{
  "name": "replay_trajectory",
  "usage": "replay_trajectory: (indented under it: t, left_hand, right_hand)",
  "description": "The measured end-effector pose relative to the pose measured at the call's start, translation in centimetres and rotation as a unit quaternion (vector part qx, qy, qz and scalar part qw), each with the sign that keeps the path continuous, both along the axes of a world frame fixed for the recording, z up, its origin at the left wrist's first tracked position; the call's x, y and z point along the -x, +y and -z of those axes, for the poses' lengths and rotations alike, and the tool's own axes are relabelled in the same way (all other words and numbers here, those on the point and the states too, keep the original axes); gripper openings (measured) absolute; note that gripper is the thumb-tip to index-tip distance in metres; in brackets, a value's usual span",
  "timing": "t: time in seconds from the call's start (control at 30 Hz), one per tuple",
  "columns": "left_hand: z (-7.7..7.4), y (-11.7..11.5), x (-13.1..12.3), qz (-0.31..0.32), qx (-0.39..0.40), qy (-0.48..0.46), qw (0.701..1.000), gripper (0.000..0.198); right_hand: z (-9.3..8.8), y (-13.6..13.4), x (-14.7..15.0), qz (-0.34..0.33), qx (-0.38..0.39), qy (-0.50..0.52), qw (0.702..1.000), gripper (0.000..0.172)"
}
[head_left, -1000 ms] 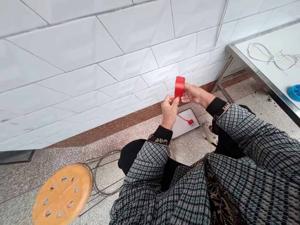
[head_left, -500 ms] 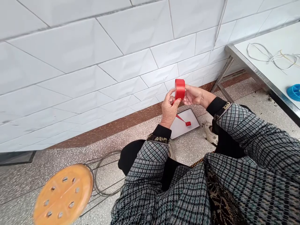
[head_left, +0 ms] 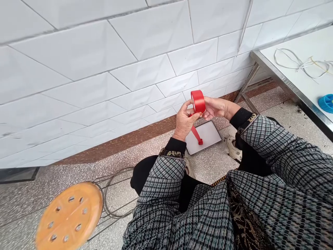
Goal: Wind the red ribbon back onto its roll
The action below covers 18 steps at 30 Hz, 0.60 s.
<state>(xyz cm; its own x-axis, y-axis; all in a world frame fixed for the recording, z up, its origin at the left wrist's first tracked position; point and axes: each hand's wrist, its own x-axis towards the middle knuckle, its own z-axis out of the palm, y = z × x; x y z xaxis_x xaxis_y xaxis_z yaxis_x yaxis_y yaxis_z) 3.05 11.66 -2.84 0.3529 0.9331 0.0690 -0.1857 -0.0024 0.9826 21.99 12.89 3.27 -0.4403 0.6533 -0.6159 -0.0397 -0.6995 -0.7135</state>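
Observation:
A roll of shiny red ribbon point(head_left: 198, 101) is held up between my two hands, in front of the tiled wall. My left hand point(head_left: 185, 119) grips its lower left side, thumb across the bottom edge. On the other side, my right hand point(head_left: 214, 107) has its fingers curled behind and under the roll, partly hidden by it. A loose red ribbon tail point(head_left: 196, 133) hangs below my left hand, with a small bunched lump at its end. Beneath it, on the floor, lies a flat white tray-like panel point(head_left: 208, 133) with a dark edge.
To the right stands a metal-edged white table point(head_left: 288, 81) with loose white wires point(head_left: 301, 64) and a blue plastic spool point(head_left: 326, 102). An orange round stool point(head_left: 69, 215) with metal legs lies tipped at lower left. The white tiled wall point(head_left: 145, 38) rises close ahead.
The roll has tilted and shifted slightly left and down with my left hand. The hanging ribbon tail has swung left, its bunched end now lower and further left.

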Motion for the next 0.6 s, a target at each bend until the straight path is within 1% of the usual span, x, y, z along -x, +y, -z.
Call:
replay_trajectory:
  t: [0.07, 0.13, 0.2, 0.27, 0.37, 0.43, 0.47, 0.5, 0.53, 0.6]
  left_hand:
    - [-0.2, -0.1, 0.1, 0.011, 0.029, -0.023, 0.999, 0.069]
    - [-0.5, -0.3, 0.3, 0.023, 0.057, -0.033, 0.998, 0.07]
    - [-0.8, -0.4, 0.5, 0.035, 0.081, -0.031, 0.996, 0.067]
    - [-1.2, -0.5, 0.6, 0.042, 0.096, -0.026, 0.994, 0.062]
    - [-1.6, -0.9, 0.4, 0.031, 0.111, -0.022, 0.993, 0.059]
    - [-1.7, -1.2, -0.1, -0.007, 0.113, -0.026, 0.993, 0.057]
    - [-1.7, -1.3, -0.4, -0.034, 0.111, -0.029, 0.993, 0.053]
    - [-1.6, -1.5, -0.7, -0.061, 0.109, -0.031, 0.992, 0.048]
    - [-1.6, -1.6, -1.0, -0.083, 0.106, -0.031, 0.99, 0.043]
    - [-1.5, -1.8, -1.4, -0.104, 0.102, -0.026, 0.989, 0.04]
  right_hand:
    - [-0.3, 0.0, -0.1, 0.001, -0.069, -0.037, 0.997, 0.031]
    - [-0.4, 0.1, -0.4, 0.013, -0.156, -0.08, 0.984, 0.022]
    - [-0.4, 0.2, -0.7, 0.014, -0.233, -0.122, 0.965, 0.02]
    - [-0.4, 0.2, -0.9, 0.003, -0.29, -0.163, 0.943, 0.019]
    - [-0.2, 0.3, -0.9, 0.011, -0.361, -0.253, 0.897, 0.014]
    - [0.0, 0.6, -0.9, 0.04, -0.387, -0.327, 0.861, 0.011]
    - [0.0, 0.8, -0.8, 0.059, -0.386, -0.36, 0.847, 0.01]
    - [0.1, 0.9, -0.8, 0.078, -0.376, -0.383, 0.84, 0.008]
    - [0.2, 1.1, -0.8, 0.094, -0.359, -0.392, 0.842, 0.007]
    - [0.2, 1.3, -0.6, 0.12, -0.306, -0.371, 0.868, 0.004]
